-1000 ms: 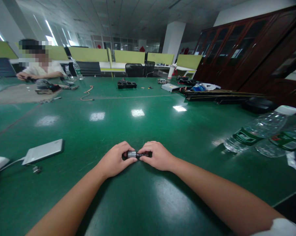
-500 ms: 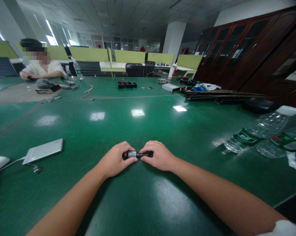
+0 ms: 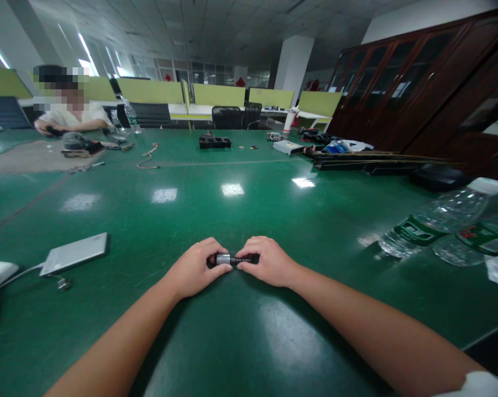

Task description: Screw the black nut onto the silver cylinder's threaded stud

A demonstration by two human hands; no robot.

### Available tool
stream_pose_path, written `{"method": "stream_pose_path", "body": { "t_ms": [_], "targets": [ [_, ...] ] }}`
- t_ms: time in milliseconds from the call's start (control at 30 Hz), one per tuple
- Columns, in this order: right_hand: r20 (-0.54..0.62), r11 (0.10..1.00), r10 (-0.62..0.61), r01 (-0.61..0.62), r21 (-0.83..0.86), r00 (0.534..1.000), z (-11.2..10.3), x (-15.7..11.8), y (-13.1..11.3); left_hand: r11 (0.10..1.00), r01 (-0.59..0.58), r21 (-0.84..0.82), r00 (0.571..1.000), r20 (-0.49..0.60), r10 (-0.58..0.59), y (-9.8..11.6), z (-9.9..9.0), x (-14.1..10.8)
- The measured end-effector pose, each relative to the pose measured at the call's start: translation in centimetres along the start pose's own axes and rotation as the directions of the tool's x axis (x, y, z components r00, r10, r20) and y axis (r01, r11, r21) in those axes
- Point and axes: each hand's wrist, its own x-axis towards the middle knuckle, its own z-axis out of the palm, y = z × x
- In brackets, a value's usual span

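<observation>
Hands both gripping: your left hand [image 3: 197, 267] is pinching the silver-and-black cylindrical object [image 3: 232, 259] at its silver end, your right hand [image 3: 269, 262] its dark end, low over the green table [image 3: 183, 215]. Power bank [image 3: 74, 255] is lying left; bottles [image 3: 437, 220] are standing right; a person [image 3: 73, 113] is sitting beyond.

Your worktop [image 3: 199, 212] is a glossy green surface, scratched and streaked, with bright light patches reflected in it. Near you on the left lie a flat pale slab [image 3: 74, 255], a white cable [image 3: 29, 270] and a small metallic piece [image 3: 63, 283]. On your right are two clear bottles with green labels, the front bottle [image 3: 437, 218] partly covering the rear bottle [image 3: 459, 251]. Farther across, you see a tan cord [image 3: 149, 157], a black compartmented tray [image 3: 215, 143], a pale flat box [image 3: 287, 147] and long dark bars [image 3: 344, 162].
</observation>
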Motion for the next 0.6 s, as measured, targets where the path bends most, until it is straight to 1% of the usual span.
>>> {"method": "stream_pose_path", "body": {
  "t_ms": [167,600],
  "targets": [
    [-0.008,1.0,-0.013,0.013,0.002,1.0,0.04,-0.03,0.2,1.0,-0.005,0.007,1.0,-0.007,0.005,-0.07,0.09,0.02],
    [-0.015,1.0,0.01,-0.01,-0.003,1.0,0.0,-0.15,0.45,1.0,0.004,0.008,1.0,0.0,-0.004,0.01,-0.01,0.05]
  ]
}}
